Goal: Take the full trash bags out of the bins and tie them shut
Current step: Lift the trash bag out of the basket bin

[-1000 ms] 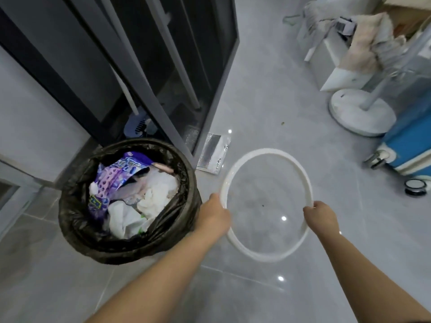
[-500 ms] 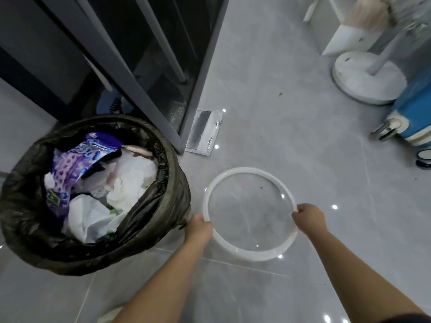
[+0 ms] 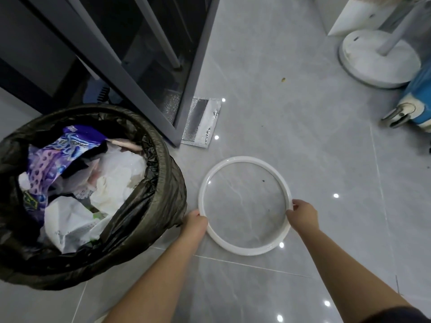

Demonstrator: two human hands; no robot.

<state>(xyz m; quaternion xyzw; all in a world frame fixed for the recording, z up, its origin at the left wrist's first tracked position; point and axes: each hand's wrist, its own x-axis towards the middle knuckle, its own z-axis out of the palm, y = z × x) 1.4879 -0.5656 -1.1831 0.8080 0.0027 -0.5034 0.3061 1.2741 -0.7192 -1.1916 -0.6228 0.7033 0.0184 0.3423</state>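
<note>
A round bin lined with a black trash bag [image 3: 149,220] stands at the left, its bag folded over the rim. It is filled with white crumpled paper and plastic [image 3: 112,180] and a purple wrapper [image 3: 58,157]. To its right, a white plastic ring [image 3: 245,159] lies low over the grey floor. My left hand [image 3: 194,223] grips the ring's left edge, close to the bin's side. My right hand [image 3: 303,215] grips the ring's right edge.
A dark glass door frame [image 3: 193,89] rises behind the bin, with a silver foil pouch [image 3: 203,122] at its foot. A white round fan base [image 3: 377,59] and a blue wheeled case [image 3: 417,101] sit at the right. Grey tiled floor [image 3: 279,287] spreads in front.
Both hands have carried the white ring down and toward me, close to the floor beside the bin. The view has tilted down, so the bin now sits further left.
</note>
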